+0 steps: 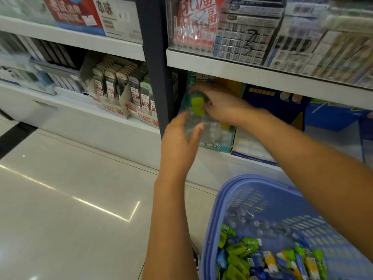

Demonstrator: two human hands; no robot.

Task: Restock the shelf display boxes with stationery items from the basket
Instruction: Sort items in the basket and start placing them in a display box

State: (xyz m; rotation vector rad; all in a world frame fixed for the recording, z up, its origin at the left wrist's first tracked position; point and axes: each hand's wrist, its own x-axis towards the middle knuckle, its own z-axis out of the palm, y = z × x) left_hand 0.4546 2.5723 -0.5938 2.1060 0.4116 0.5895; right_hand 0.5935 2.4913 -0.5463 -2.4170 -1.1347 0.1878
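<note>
my right fingers (pixel 210 93) pinch the green item (pixel 197 106) just above the display box (pixel 214 145) | my left fingers (pixel 194 134) apart, beside its front | risk: I judge a loose pinch drops it outside the box

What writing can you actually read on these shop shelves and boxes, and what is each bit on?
"本味": white box, top left shelf.
"100": red-and-white labels on the slim packs, left shelf.
"橡皮": front of the teal display box.
Handwritten squiggle, perhaps "3": clear acrylic holder.
Red sign, barcoded packs, basket items, green packet in the right hand: too blurred to read.
</note>
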